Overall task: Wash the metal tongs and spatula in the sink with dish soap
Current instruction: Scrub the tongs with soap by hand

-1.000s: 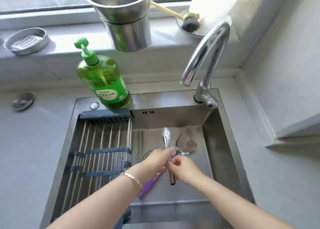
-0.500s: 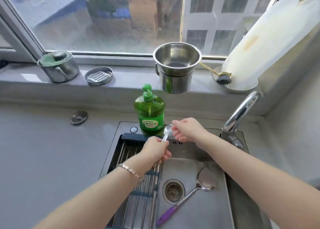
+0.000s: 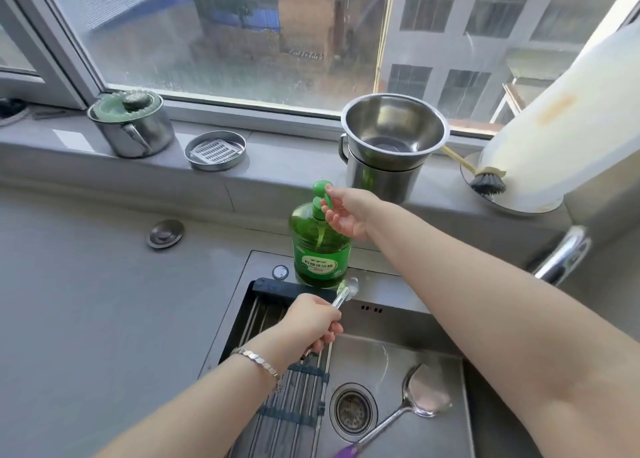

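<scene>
My left hand [image 3: 311, 320] grips the metal tongs [image 3: 344, 293], whose tips point up toward the base of the green dish soap bottle [image 3: 320, 253] at the sink's back rim. My right hand [image 3: 346, 213] is up at the bottle's pump head [image 3: 320, 189], thumb on top and fingers curled under the nozzle. The spatula [image 3: 415, 402], with a metal blade and purple handle, lies in the sink basin [image 3: 381, 357] right of the drain [image 3: 353, 411].
A roll-up drying rack [image 3: 277, 398] covers the sink's left half. The faucet [image 3: 561, 256] stands at the right. On the windowsill are a lidded steel pot [image 3: 133, 123], a round grater dish [image 3: 214, 151], stacked steel cups [image 3: 391, 145] and a dish brush [image 3: 485, 180].
My right hand let go of the tongs and rose to the soap bottle's pump. My left hand keeps the tongs. The view tilted up from the sink toward the window.
</scene>
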`<state>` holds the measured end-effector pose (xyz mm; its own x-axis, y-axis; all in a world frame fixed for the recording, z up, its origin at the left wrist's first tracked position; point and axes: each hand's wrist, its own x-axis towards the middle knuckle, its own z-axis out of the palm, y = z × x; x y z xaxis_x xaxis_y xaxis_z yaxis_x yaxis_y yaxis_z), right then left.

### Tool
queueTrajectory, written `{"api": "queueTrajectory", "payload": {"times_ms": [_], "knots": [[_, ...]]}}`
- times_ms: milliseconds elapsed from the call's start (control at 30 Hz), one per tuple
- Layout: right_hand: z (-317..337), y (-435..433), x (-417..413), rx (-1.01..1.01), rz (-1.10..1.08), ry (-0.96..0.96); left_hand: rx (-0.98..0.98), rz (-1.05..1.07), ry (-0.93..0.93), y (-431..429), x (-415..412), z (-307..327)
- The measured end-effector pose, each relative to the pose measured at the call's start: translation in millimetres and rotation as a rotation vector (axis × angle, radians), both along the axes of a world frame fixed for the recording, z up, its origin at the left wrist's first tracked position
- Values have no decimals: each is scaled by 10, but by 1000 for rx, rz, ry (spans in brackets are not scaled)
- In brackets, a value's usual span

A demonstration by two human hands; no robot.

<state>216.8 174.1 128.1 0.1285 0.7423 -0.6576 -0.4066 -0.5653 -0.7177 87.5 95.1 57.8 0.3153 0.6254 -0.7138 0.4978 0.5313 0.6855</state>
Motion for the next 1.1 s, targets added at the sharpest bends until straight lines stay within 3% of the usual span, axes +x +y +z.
{"api": "queueTrajectory", "payload": {"times_ms": [333, 1100], "knots": [[98, 76, -33, -65, 164, -63, -5, -3, 31, 46, 111, -81], [66, -54, 16, -77, 8, 178, 42, -21, 48, -68, 48, 55]]}}
